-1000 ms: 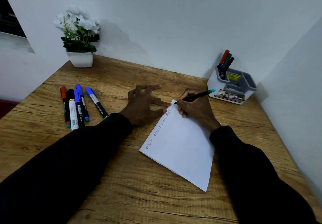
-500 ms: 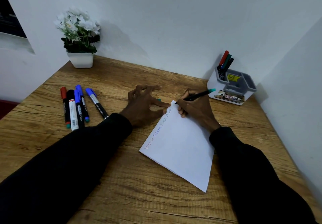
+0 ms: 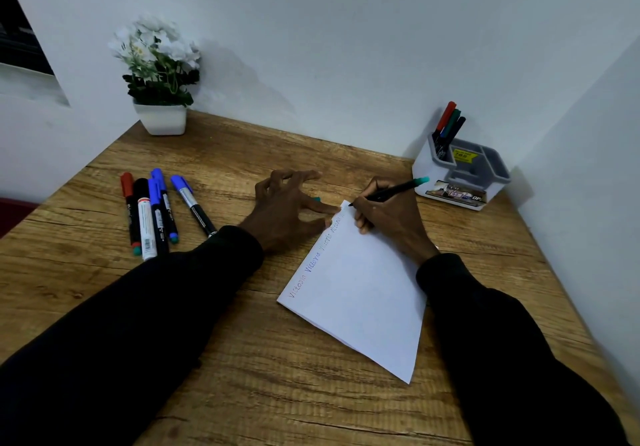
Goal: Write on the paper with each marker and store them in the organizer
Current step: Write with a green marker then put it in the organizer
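The teal-ended marker [image 3: 391, 191] is pinched in the right hand [image 3: 393, 222], its tip touching the far corner of the paper [image 3: 360, 293]. The paper lies skewed on the wooden table [image 3: 242, 359], with handwritten words along its left edge. The left hand [image 3: 285, 210] grasps nothing: its fingers are spread and arched, with fingertips pressing the paper's edge beside that corner. The organizer [image 3: 462, 177] stands beyond the paper to the right, with three markers [image 3: 449, 123] upright in its tall left compartment. Five loose markers [image 3: 152, 211] lie well left of the paper, and a potted plant [image 3: 161, 116] stands farther off beyond them.
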